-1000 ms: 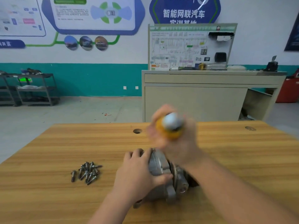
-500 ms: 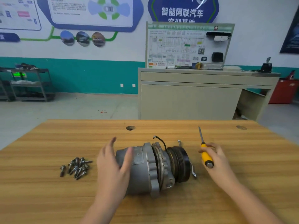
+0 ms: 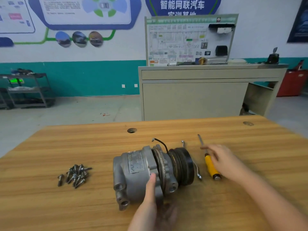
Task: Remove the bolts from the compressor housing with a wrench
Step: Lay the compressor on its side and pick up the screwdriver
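Observation:
The grey compressor housing (image 3: 133,172) lies on its side on the wooden table (image 3: 50,205), black pulley (image 3: 183,165) to the right. My left hand (image 3: 151,204) is at its near side, with the thumb resting on the housing and the fingers relaxed and blurred. A yellow-handled screwdriver (image 3: 210,167) lies on the table right of the pulley. My right hand (image 3: 225,162) hovers over it, blurred, fingers loosely extended, gripping nothing. A thin bent metal wrench (image 3: 198,173) lies between pulley and screwdriver. Several removed bolts (image 3: 75,175) are piled to the left.
The table has a round hole (image 3: 132,130) near its far edge and another (image 3: 248,123) at far right. Beyond it stand a beige cabinet (image 3: 191,99) with a training board and a metal shelf rack (image 3: 28,90) at left.
My right hand has let go of the screwdriver, which now lies on the table. My left hand has slid from the top left of the housing to its near side.

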Tool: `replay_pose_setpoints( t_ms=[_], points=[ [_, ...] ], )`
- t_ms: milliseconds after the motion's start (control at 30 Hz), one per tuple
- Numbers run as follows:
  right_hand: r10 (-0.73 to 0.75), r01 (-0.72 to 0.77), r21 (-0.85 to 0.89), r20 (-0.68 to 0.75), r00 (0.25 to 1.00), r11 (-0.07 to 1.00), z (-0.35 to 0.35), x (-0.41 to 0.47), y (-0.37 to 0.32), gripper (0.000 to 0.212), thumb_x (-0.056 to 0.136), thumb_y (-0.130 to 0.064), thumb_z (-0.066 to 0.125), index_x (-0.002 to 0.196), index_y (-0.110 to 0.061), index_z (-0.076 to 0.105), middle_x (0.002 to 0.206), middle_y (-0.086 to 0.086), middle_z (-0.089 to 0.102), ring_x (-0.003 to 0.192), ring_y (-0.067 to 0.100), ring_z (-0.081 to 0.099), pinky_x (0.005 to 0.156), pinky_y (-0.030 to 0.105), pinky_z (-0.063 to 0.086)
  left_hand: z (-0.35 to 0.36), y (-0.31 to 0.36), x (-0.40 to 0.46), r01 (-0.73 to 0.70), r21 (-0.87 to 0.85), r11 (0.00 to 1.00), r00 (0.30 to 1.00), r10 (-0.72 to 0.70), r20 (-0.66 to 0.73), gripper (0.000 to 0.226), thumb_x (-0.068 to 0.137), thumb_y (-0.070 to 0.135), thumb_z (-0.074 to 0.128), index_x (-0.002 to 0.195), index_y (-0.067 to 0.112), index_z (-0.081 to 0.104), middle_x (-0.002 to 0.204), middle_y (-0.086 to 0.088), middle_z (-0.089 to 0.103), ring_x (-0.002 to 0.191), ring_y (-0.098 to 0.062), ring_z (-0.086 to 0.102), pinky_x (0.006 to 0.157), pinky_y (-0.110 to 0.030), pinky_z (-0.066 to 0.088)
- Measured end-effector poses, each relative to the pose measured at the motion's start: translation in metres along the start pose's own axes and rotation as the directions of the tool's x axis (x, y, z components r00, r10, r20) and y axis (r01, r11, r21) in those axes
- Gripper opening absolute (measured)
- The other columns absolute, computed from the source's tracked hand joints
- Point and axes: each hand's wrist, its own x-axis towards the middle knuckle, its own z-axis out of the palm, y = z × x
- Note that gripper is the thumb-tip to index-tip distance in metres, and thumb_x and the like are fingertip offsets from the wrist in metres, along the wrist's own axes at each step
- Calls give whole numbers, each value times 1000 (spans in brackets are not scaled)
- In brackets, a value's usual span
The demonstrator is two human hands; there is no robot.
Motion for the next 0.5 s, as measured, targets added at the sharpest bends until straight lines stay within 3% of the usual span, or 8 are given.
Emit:
replay_pose_setpoints(
  t_ms=[67,133,200,300,367,400,433,500],
  points=[
    [-17,41,252,-99,995,967,-2,21,-39,27,95,-16,53,116,-31,60,111,-17,59,111,7,55,94,25,43,14,1,0,19,-117,993,999,-16,35,78,53,47,78,103,-2,44,101,-22,54,95,-39,56,79,-48,47],
    [56,-86,435,79,995,896,0,48,-86,26,97,-37,49,116,-24,61,109,-10,64,106,13,58,88,25,45,20,0,1,24,-223,975,998,-9,66,79,59,45,78,119,4,45,111,-21,54,104,-37,55,87,-49,45],
    [100,-265,326,445,890,907,6,73,-127,51,96,-57,38,126,-19,56,117,3,63,107,22,57,94,35,45,21,1,6,17,-263,965,996,6,89,70,52,42,78,99,0,50,96,-17,57,86,-34,56,76,-48,47],
    [154,-307,38,803,576,951,13,96,-167,69,86,-71,43,125,-14,52,120,11,59,118,30,55,105,41,40,19,0,11,-19,-263,965,988,58,143,58,46,40,77,88,4,58,86,-15,63,77,-30,58,67,-46,49],
    [207,-370,-32,872,443,928,18,105,-182,87,75,-77,53,128,-7,54,121,11,58,125,29,53,108,44,38,17,-1,21,-46,-243,969,982,88,165,61,41,40,79,86,2,62,76,-16,70,77,-28,62,65,-43,51],
    [223,-366,-65,885,408,928,20,106,-188,86,72,-77,57,124,-9,57,122,10,59,124,28,54,107,45,39,16,0,24,-66,-226,972,977,108,183,65,38,41,81,86,0,64,74,-16,72,80,-29,64,66,-43,53],
    [237,-340,-101,891,387,935,22,108,-193,80,71,-76,60,116,-10,60,124,11,60,120,28,57,106,46,41,15,0,25,-81,-209,975,971,124,204,68,40,42,81,89,-2,65,81,-15,74,86,-30,65,71,-45,53],
    [272,-297,-158,876,398,942,26,110,-197,71,70,-75,63,102,-11,62,121,14,63,113,29,61,102,46,45,11,-3,35,-151,-123,981,964,174,202,63,62,41,75,109,-1,65,106,-7,69,102,-24,63,85,-40,50]
  ],
)
